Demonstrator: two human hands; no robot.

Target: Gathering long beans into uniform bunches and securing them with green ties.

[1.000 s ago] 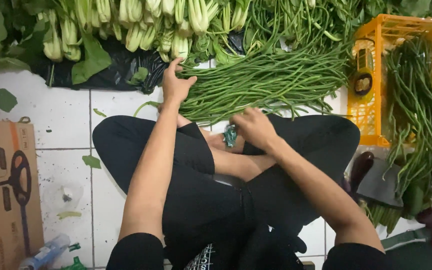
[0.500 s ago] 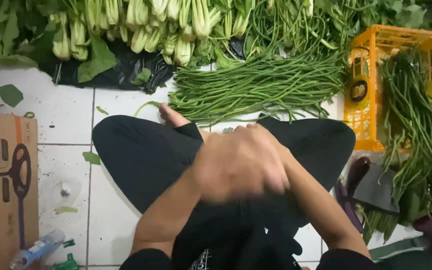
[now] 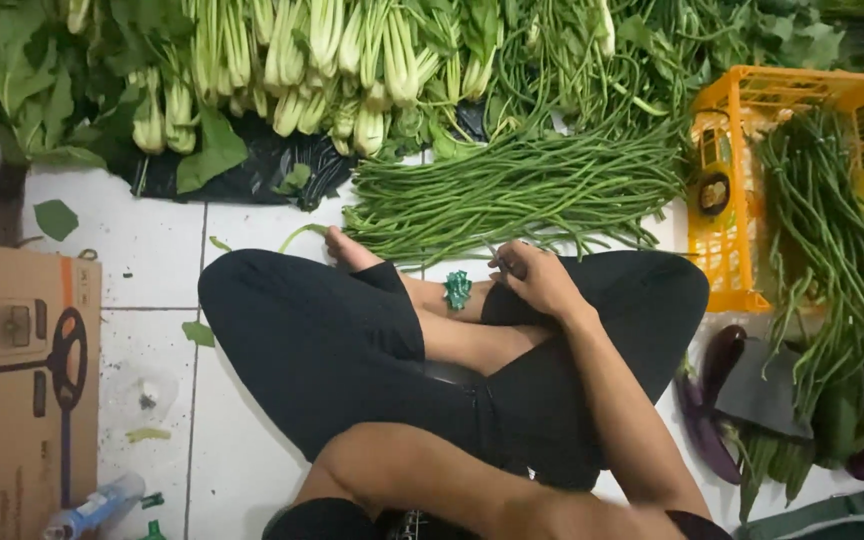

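I sit cross-legged on a white tiled floor. My right hand [image 3: 537, 278] rests on my right knee at the near edge of a pile of long green beans [image 3: 512, 190]. Its fingers are curled against the bean ends, and I cannot tell whether they grip any. A small green bundle of ties [image 3: 457, 290] lies on my ankle just left of that hand. My left forearm is folded across the bottom of the view, and its hand is hidden.
Bok choy [image 3: 282, 70] and leafy greens lie on black plastic at the back. An orange crate [image 3: 752, 200] with more long beans [image 3: 842, 260] stands on the right, with purple eggplants [image 3: 702, 400] beside it. A cardboard box [image 3: 12, 390] and a plastic bottle [image 3: 92, 508] are on the left.
My left hand drew back from the bean pile, met the right over my lap, then folded down out of sight. My right hand moved forward to the pile's edge.
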